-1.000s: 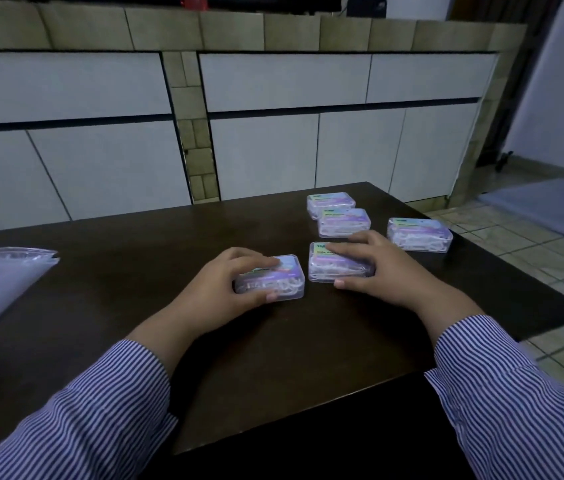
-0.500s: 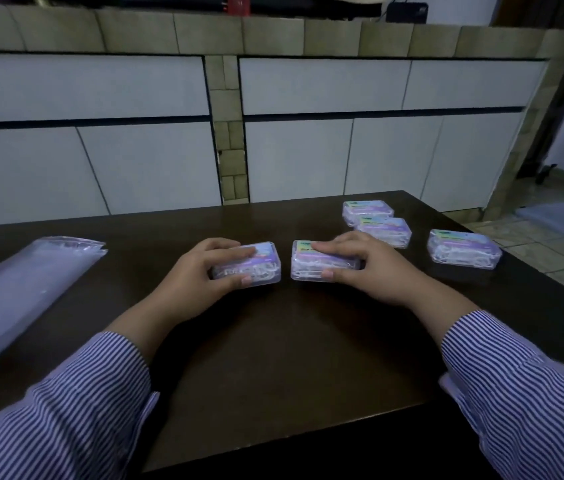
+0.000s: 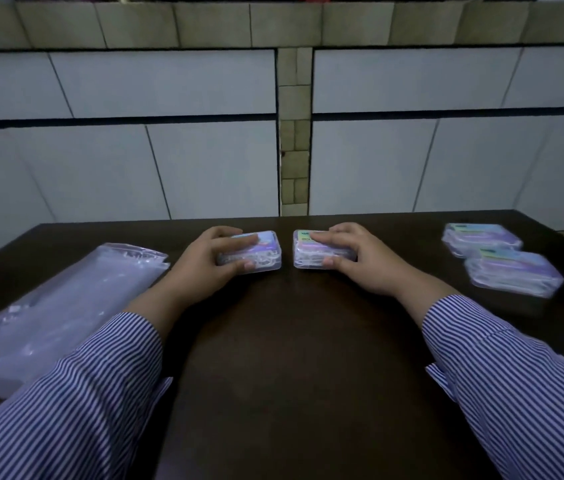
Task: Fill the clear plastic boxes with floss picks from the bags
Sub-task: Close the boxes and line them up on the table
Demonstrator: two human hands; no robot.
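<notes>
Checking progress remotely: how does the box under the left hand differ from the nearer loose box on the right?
The left-hand box is gripped by the left hand; the nearer loose box lies untouched. The left-hand box sits mid-table beside the right hand's box; the loose one sits near the table's right edge. Both look closed, clear, labelled and filled.

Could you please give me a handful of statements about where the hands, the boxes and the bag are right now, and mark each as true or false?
1. Each hand grips its own box. True: the left hand is on the left box, the right hand on the right box.
2. The two gripped boxes are stacked. False: they sit side by side on the table, with a small gap between them.
3. A clear plastic bag lies to the left of the left hand. True.
4. The gripped boxes are open. False: both lids are shut.
5. More boxes lie at the right. True.
</notes>
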